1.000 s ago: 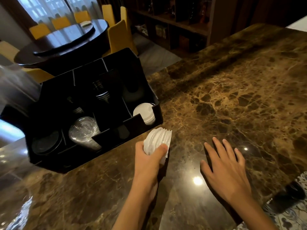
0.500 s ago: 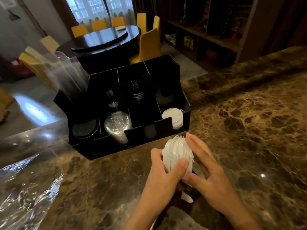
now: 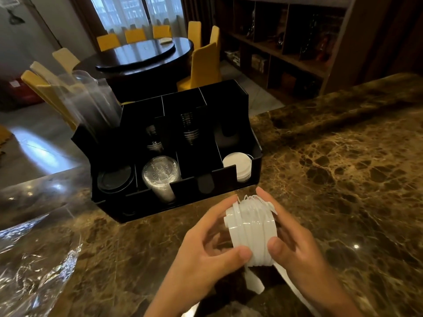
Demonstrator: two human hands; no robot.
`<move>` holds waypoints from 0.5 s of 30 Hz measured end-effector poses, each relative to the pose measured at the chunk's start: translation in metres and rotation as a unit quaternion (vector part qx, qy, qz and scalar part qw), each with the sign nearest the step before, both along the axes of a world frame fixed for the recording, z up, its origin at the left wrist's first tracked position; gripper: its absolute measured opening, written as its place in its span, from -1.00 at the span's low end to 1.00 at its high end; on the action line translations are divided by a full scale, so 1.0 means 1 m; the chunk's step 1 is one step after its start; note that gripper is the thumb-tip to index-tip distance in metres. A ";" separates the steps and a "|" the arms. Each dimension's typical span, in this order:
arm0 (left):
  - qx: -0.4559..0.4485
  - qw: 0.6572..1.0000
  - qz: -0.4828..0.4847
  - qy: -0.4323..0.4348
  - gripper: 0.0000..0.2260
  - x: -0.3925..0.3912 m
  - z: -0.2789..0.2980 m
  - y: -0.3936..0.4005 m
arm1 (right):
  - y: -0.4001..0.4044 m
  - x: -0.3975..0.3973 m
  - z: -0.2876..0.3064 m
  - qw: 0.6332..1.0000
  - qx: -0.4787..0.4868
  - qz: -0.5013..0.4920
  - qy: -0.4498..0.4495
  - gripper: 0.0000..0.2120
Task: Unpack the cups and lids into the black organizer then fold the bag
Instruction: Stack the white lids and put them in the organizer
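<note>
A stack of white lids (image 3: 250,229) lies on its side between both hands, just in front of the black organizer (image 3: 229,179). My left hand (image 3: 206,250) grips its left end and my right hand (image 3: 295,245) presses its right end. The organizer holds black lids (image 3: 115,179) at front left, clear lids (image 3: 161,173) beside them, white lids (image 3: 237,164) at front right, and dark cups (image 3: 190,128) behind. A crumpled clear plastic bag (image 3: 34,266) lies on the counter at the left.
The brown marble counter (image 3: 343,179) stretches to the right. A clear plastic sleeve (image 3: 91,104) sticks up from the organizer's back left corner. Behind the counter stand a round dark table (image 3: 142,56) with yellow chairs and a wooden shelf (image 3: 297,42).
My right hand has come off the counter and closed on the lid stack's right end. The stack, held before by my left hand alone, is now between both hands.
</note>
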State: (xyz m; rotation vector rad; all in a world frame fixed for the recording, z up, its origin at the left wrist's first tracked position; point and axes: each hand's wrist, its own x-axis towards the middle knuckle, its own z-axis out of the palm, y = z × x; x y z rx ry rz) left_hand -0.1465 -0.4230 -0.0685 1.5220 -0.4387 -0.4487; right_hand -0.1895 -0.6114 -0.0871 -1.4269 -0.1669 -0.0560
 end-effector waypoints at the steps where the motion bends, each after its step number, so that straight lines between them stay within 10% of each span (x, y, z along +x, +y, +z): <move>1: -0.003 1.000 -0.001 0.002 -0.36 0.000 0.001 0.000 | -0.001 0.000 0.001 1.000 0.000 0.009 -0.002 -0.30; 8: 0.015 0.996 -0.026 0.088 -0.51 0.002 0.004 -0.004 | -0.010 -0.001 -0.004 0.996 -0.071 0.049 -0.006 -0.31; 15: 0.049 0.999 0.001 -0.023 -0.31 0.000 -0.005 -0.006 | -0.002 0.004 -0.002 0.999 -0.044 -0.002 0.024 -0.40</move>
